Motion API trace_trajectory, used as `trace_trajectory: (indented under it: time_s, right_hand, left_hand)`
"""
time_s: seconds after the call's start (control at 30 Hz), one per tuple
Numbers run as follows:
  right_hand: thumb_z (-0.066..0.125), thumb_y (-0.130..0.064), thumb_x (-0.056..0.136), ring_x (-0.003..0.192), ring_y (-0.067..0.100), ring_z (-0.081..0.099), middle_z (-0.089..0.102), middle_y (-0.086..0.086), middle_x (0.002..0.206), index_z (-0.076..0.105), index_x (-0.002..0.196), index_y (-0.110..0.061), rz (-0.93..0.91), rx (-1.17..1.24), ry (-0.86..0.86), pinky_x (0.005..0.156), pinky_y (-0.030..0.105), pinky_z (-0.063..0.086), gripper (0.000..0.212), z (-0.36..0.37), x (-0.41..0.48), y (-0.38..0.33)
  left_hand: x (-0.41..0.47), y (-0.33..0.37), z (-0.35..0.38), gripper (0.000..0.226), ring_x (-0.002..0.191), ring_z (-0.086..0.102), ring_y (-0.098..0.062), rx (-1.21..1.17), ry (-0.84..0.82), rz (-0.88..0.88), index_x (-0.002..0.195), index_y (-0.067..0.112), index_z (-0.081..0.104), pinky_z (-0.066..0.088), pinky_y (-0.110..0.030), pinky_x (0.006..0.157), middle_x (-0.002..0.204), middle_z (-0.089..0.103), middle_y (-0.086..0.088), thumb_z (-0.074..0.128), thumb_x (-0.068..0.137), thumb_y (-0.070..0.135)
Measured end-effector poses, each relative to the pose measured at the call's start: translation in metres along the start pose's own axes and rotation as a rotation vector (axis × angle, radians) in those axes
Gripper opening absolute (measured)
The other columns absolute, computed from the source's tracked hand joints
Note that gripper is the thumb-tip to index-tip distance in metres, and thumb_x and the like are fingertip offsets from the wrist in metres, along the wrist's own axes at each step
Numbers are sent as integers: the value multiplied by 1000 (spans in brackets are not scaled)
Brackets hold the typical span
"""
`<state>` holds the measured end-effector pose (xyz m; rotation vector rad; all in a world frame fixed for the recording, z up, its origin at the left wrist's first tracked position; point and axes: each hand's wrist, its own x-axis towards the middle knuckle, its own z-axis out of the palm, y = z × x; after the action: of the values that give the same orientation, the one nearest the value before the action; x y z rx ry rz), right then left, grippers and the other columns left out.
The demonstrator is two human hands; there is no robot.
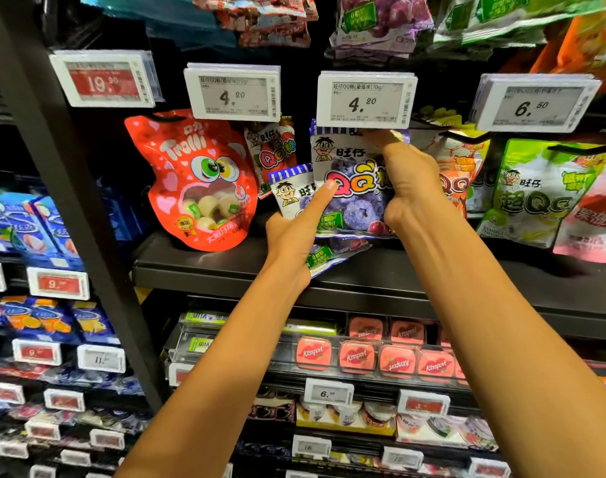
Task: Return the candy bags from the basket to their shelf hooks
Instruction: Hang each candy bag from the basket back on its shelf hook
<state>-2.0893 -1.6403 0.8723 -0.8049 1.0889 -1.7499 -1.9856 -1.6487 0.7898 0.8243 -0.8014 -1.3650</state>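
1. Red candy bag (pixel 198 181) with big cartoon eyes, hanging at the left end of the row. Not part of the job right now.
2. Next to the right, left hand (pixel 293 236), low down and close to the black shelf (pixel 225 267). Curled round a spare purple bag (pixel 289 193), with one finger (pixel 320 201) stuck out straight and touching the front of the bag beside it.
3. In the middle, purple bag (pixel 353 201) with blueberries on it. Standing tall: top edge up, bottom edge down near the shelf. Top tucked right under the white price tag (pixel 365 98) marked 4.20.
4. Right hand (pixel 410 181), higher than the left one and just to the right of the purple bag. Fingers pinching the bag's top edge, up by the tag. Nearer to the hook's place than the left hand.
5. Hook itself hidden behind the tag and the fingers. Cannot tell about the hole in the bag: on the hook or not.
6. Probably next: push the top of the bag straight back, away from the body, along the hook. A job for the right hand, with the left finger steadying the front.
7. Further right, orange bag (pixel 458 188) and green bag (pixel 532 201) hanging on their own hooks. Basket nowhere in view.
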Motion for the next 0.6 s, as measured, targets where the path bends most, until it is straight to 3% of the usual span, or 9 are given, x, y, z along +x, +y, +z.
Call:
trace_trajectory:
  time_s: [0.13,0.23,0.37,0.47,0.6]
  right_hand:
    - [77,-1,75,65,28,67,73,19,83,67,73,-10,-31,13,8,70,50,59,13,3,5,-2]
    - [81,-5,72,77,34,72,74,20,88,70,78,-8,-11,8,24,71,55,59,13,6,6,-3]
    - [80,-7,76,61,24,68,72,13,74,67,70,-9,-93,-28,-1,56,34,59,15,1,9,3]
    - [80,-9,77,54,20,69,71,7,65,67,70,-11,-110,-11,-11,51,34,59,15,-1,11,9]
    - [77,-10,81,54,21,67,70,6,60,66,71,-10,-124,8,-35,54,37,60,15,0,20,16]
  left_hand:
    - [3,1,2,36,83,75,-21,28,16,8,101,14,73,62,-39,70,91,78,-5,85,72,33]
    - [7,2,2,38,91,74,-25,55,27,12,101,17,72,58,-50,84,95,77,-5,85,71,35]
    - [9,-3,1,35,93,73,-23,100,28,10,99,19,72,58,-49,87,96,77,-4,85,71,34]
    - [13,-6,-1,19,86,74,-18,94,44,28,89,20,72,60,-43,83,90,78,-2,84,74,26]
    - [19,-6,-3,14,85,74,-20,96,72,84,90,20,72,62,-40,78,90,77,-3,80,78,19]
